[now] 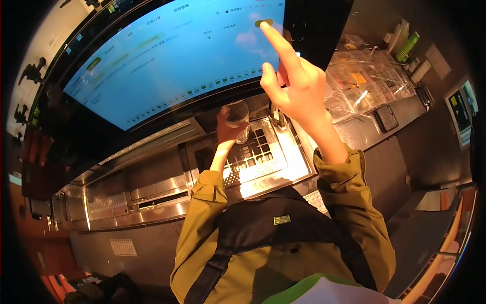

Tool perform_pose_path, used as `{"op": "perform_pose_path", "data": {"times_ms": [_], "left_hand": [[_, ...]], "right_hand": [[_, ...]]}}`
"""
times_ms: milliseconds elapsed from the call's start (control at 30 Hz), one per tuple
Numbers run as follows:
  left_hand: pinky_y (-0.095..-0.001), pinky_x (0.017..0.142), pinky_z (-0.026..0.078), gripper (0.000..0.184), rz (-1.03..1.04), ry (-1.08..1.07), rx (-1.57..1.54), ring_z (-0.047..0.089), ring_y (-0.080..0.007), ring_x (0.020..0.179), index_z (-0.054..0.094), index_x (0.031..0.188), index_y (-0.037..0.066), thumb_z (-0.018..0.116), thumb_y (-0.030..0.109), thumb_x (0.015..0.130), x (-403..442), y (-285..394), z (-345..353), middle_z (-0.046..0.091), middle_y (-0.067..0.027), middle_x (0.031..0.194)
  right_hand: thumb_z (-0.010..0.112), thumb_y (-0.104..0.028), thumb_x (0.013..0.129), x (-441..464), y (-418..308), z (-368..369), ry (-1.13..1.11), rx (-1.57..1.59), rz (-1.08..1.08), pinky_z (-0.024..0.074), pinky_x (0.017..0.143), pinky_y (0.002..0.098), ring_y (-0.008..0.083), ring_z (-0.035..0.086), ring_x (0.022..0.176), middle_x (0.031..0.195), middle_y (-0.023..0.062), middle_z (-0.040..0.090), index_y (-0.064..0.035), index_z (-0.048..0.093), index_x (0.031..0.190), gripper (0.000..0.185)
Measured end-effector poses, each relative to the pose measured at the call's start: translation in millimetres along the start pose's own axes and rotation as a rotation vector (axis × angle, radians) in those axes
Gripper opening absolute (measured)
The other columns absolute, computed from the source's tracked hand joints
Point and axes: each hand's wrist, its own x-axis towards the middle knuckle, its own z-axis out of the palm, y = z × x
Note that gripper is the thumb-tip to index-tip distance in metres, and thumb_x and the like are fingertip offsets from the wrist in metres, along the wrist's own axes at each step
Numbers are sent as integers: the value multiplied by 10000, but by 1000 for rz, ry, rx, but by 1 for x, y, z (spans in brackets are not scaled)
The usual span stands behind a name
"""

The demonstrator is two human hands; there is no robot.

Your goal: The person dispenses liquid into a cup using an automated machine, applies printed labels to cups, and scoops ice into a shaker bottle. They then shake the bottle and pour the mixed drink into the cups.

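Note:
My left hand (225, 133) is wrapped round a clear cup (240, 120), holding it below the screen and above a perforated metal drip tray (234, 177). Higher up on the right, my right hand (298, 86) has its index finger stretched out to a yellowish button near the upper right of a large touchscreen (167, 66). That fingertip overlaps the button; whether it presses the glass I cannot tell. Thumb and index finger stand apart, the other fingers are curled in, and nothing is held. Blue with small text and a row of icons, the screen is tilted in view.
Clear-lidded ingredient containers (362, 83) stand on the counter to the right, with a stack of green cups (407, 46) behind them. A dark rectangular frame (386, 118) lies at the counter's front. On the left runs a steel counter (157, 187) with recessed bays.

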Motion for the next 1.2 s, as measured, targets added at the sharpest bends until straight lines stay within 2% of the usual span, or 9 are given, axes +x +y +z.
{"op": "perform_pose_path", "data": {"times_ms": [100,200,233,333,600,700,900,1033,1200], "left_hand": [[-397,939,413,915,96,23,3,469,-313,1125,345,1269,5,842,225,533,1,-12,2,401,-180,1204],[-381,927,427,886,24,38,26,493,-294,1117,332,1221,-18,841,227,538,-2,0,0,464,-189,1186],[-380,927,427,878,-13,26,30,497,-292,1115,327,1212,-22,838,221,541,-2,0,-3,477,-192,1181],[-375,934,425,848,-70,-6,13,510,-281,1112,313,1190,-33,821,193,549,-3,3,-2,515,-207,1172],[-368,956,406,880,-48,-11,8,488,-285,1133,307,1222,-35,823,199,548,-10,-10,3,491,-213,1187],[-368,945,415,886,-95,5,-21,504,-289,1112,310,1221,-30,829,208,544,-10,-10,6,500,-208,1179],[-367,948,415,869,-15,19,-79,488,-286,1129,316,1207,-19,836,189,544,-6,-11,8,466,-187,1211],[-362,946,411,896,-27,37,-72,482,-286,1134,317,1220,-25,839,197,525,-4,-8,8,466,-195,1203],[-376,937,414,934,-57,25,-38,470,-307,1138,313,1234,-30,846,224,510,-6,-12,8,457,-202,1209]], "right_hand": [[597,-163,717,-1,1,3,52,45,-24,392,392,289,163,463,393,488,12,461,-227,488,1249,546],[547,-15,750,-8,-1,-1,108,220,-43,326,411,187,35,372,427,488,-38,376,-84,452,1262,525],[605,-47,675,-10,-1,-1,148,241,10,372,404,225,90,417,391,453,-25,386,-130,516,1204,542],[578,5,695,-20,-1,-2,107,272,31,318,399,195,63,351,386,455,-27,347,-43,490,1189,504],[524,23,764,-69,1,0,-14,402,175,282,407,184,37,325,422,484,-26,348,11,454,1179,422],[556,-8,761,-104,1,-1,-207,410,176,373,423,245,104,428,425,505,16,449,-25,477,1159,406],[557,-231,820,-228,9,-12,-1331,421,596,465,684,388,326,592,770,788,165,617,-25,518,1084,337],[514,-331,845,-349,40,-22,-1563,123,608,456,724,413,378,590,849,857,219,624,-2,562,1052,391],[494,-259,834,-446,78,-50,-1394,160,1036,457,758,395,358,596,871,900,232,619,22,596,981,333]]}}
